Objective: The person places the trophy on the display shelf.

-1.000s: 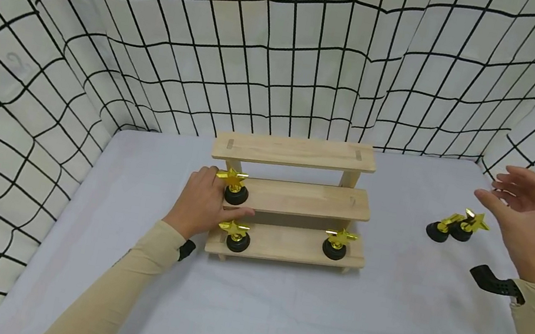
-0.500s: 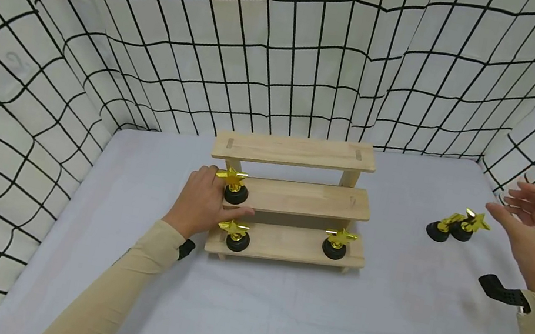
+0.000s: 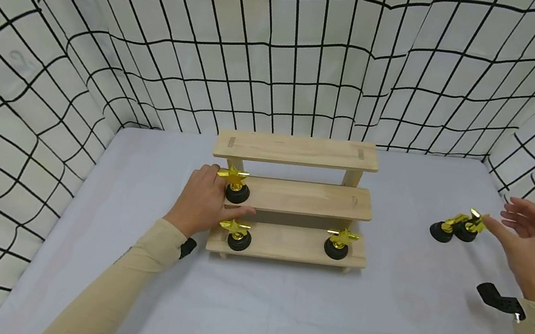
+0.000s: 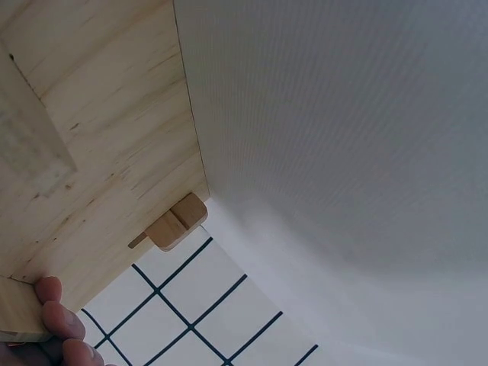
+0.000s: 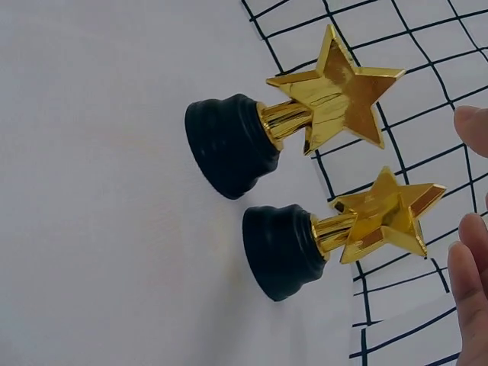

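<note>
My left hand [image 3: 197, 202] grips the left side of a three-tier wooden display rack [image 3: 302, 198]; in the left wrist view its fingertips [image 4: 64, 320] curl round a wooden edge. One gold star trophy [image 3: 237, 193] with a black base stands at the left of the middle shelf. Two similar trophies are on the bottom shelf, a left one [image 3: 239, 240] and a right one [image 3: 336, 250]. Right of the rack, two more, a near trophy [image 5: 284, 252] and a farther trophy [image 5: 232, 145], stand close together on the table. My right hand [image 3: 529, 252] holds nothing, fingers spread beside their stars.
A white cloth [image 3: 272, 323] covers the table. Walls of black grid over white [image 3: 287, 57] enclose the back and both sides. The top shelf [image 3: 297, 149] bears no trophy. A black wrist strap [image 3: 499, 300] sticks out below my right hand.
My right hand has first drifted right, then come down, its thumb now close to the nearest star. My left hand has kept its grip on the rack, and the trophies have stayed put.
</note>
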Demonstrator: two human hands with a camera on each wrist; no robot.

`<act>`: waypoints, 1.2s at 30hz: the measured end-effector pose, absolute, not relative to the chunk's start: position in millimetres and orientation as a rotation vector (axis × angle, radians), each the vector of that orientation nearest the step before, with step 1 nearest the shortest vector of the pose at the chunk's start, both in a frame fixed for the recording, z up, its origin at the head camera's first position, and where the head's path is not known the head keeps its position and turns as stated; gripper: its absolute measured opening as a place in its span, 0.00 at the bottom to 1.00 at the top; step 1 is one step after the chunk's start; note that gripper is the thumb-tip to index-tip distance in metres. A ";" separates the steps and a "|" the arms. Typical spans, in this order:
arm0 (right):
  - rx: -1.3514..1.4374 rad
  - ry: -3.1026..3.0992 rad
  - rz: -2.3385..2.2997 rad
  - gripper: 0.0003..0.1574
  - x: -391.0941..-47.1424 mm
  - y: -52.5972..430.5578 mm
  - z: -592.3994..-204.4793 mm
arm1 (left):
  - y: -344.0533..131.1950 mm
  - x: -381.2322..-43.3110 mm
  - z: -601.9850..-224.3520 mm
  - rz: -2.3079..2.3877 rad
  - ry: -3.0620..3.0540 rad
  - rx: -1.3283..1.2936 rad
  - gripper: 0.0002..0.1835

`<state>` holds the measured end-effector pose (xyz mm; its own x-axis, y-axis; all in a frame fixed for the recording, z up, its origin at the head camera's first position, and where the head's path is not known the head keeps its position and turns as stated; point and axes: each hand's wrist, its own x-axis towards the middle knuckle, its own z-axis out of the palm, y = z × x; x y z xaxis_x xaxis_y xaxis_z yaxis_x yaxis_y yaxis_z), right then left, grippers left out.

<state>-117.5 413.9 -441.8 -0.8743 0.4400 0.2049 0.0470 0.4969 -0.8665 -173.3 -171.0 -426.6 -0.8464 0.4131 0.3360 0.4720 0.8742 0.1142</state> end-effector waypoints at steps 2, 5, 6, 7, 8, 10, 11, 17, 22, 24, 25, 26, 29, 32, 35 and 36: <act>-0.379 -2.354 1.353 0.40 -119.5 415.1 -445.5 | -171.4 -171.8 -426.4 -0.282 -2.745 -0.648 0.43; -0.354 -2.369 1.382 0.41 -119.8 417.8 -454.8 | -171.6 -170.6 -425.8 -0.277 -2.748 -0.644 0.40; -0.354 -2.377 1.395 0.41 -118.5 419.2 -458.5 | -171.3 -170.6 -425.7 -0.273 -2.750 -0.649 0.40; -0.363 -2.385 1.402 0.41 -116.5 420.5 -462.4 | -170.8 -171.0 -425.8 -0.268 -2.749 -0.659 0.40; -0.379 -2.389 1.402 0.41 -113.3 422.2 -466.4 | -169.6 -172.3 -426.1 -0.261 -2.750 -0.675 0.41; -0.404 -2.397 1.401 0.42 -107.5 426.4 -473.4 | -166.1 -175.0 -427.0 -0.248 -2.746 -0.703 0.42; -0.416 -2.403 1.401 0.42 -105.2 428.2 -476.3 | -164.5 -176.1 -427.7 -0.248 -2.745 -0.708 0.43; -0.475 -2.432 1.382 0.42 -98.4 432.3 -491.0 | -157.1 -179.9 -429.7 -0.251 -2.746 -0.721 0.42; -0.463 -2.416 1.382 0.41 -96.8 430.9 -499.3 | -153.3 -182.2 -428.8 -0.258 -2.751 -0.725 0.42; -0.449 -2.430 1.355 0.40 -96.2 430.9 -501.4 | -152.3 -182.5 -428.9 -0.263 -2.753 -0.731 0.42; -0.448 -2.432 1.352 0.40 -95.9 430.9 -502.1 | -152.0 -182.6 -429.0 -0.262 -2.753 -0.734 0.42; -0.449 -2.434 1.347 0.40 -95.7 430.7 -502.8 | -151.7 -182.8 -429.2 -0.260 -2.753 -0.736 0.41; -0.451 -2.456 1.322 0.39 -95.0 431.3 -504.3 | -150.2 -183.0 -429.8 -0.258 -2.750 -0.739 0.41; -0.461 -2.469 1.290 0.39 -94.4 430.4 -506.5 | -150.2 -182.2 -429.8 -0.266 -2.752 -0.736 0.41; -0.473 -2.468 1.276 0.39 -94.9 430.0 -507.8 | -150.7 -182.5 -429.7 -0.273 -2.753 -0.740 0.42; -0.472 -2.468 1.276 0.39 -95.5 430.3 -508.0 | -150.7 -182.8 -429.6 -0.274 -2.752 -0.742 0.41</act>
<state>-95.5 430.3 -508.0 -0.8935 0.4296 0.1307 0.1419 0.5463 -0.8255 -182.8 -150.7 -429.6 -0.8298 0.4620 0.3129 0.5147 0.8504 0.1093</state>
